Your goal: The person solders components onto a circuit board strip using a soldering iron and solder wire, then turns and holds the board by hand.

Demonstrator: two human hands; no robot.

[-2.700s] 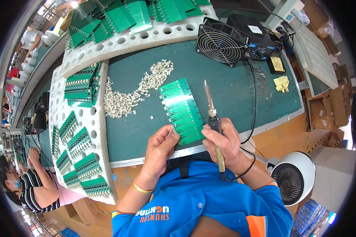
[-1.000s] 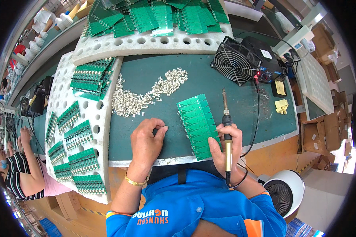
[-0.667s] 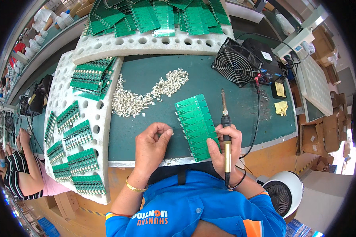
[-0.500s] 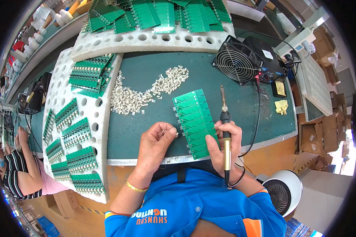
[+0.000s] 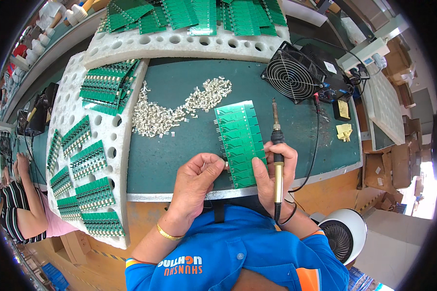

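Observation:
My right hand [image 5: 278, 167] grips a green circuit board [image 5: 239, 148] between thumb and fingers, and a soldering iron [image 5: 278, 186] lies in the same hand with its tip pointing away from me. Along the board's left edge stick out several small metal pins. My left hand [image 5: 196, 178] is pinched on a small white connector [image 5: 226, 165], mostly hidden by the fingertips, right against the board's left edge. A thin strand shows below that hand. Beyond both hands lies a loose pile of small white pin connectors [image 5: 155, 116] on the green bench top.
White foam trays with holes stand at the left [image 5: 124, 160] and far side [image 5: 179, 48], bearing many green boards. A black fan [image 5: 291, 72] and a black soldering station [image 5: 330, 72] stand far right, with a yellow sponge [image 5: 344, 132] nearby. The iron's cable [image 5: 315, 155] loops at the right.
My left hand has moved right, bringing the connector to the board's left edge. The board has turned slightly more upright in my right hand. The iron stays in that hand.

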